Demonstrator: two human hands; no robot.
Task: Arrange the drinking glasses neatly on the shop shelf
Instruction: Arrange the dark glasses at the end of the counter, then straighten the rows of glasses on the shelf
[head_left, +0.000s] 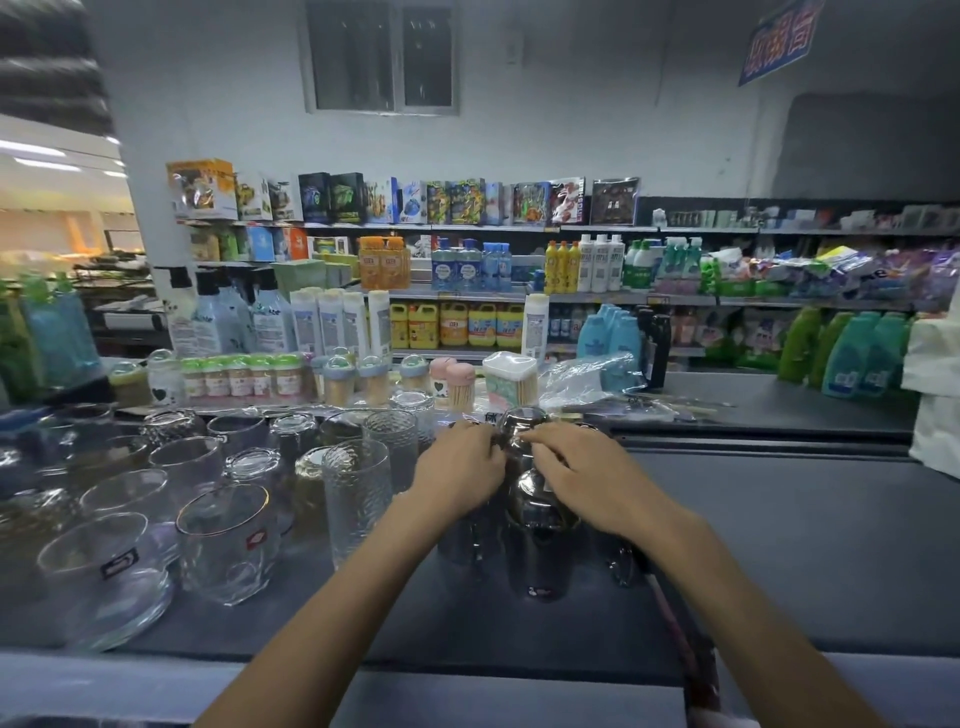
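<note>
Hands meet mid-shelf in the head view: left hand (460, 467) and right hand (582, 470) both have fingers curled round the same smoky glass (522, 418) btw them. A second smoky glass (537, 525) stands just in front, upside down. Clear glasses (228, 540) crowd the shelf (779, 545) on the left, some inverted. Toothpick jars (337, 376) are lined up behind.

Upturned clear glasses (522, 441) on shelf (779, 545)

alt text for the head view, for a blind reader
A person's left hand and right hand grip a dark smoked drinking glass standing among others on a dark grey shop shelf. Clear drinking glasses crowd the shelf to their left; bottle-filled store shelves stand behind.
</note>
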